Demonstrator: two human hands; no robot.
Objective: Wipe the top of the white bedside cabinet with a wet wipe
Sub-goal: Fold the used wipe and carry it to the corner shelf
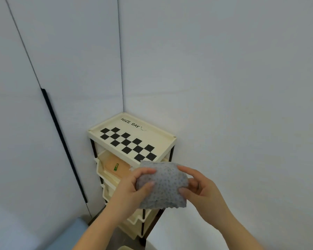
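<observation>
The wipe (163,184) is held in the air between both hands, in front of the near corner of the cabinet (152,136). It does not appear to touch the top.

Left hand (132,188): grip clamped on the wipe's left edge. Right hand (202,192): grip pinched on the right edge.

The wipe is a grey, dimpled sheet, roughly square and slightly bowed. Expect it to be light, limp and damp, and to bunch if pushed from one edge. Press it flat under one palm for wiping.

The top is smooth and cream with a black checker print. It has a raised rim, and residue will likely collect along the rim and in the corners.
</observation>
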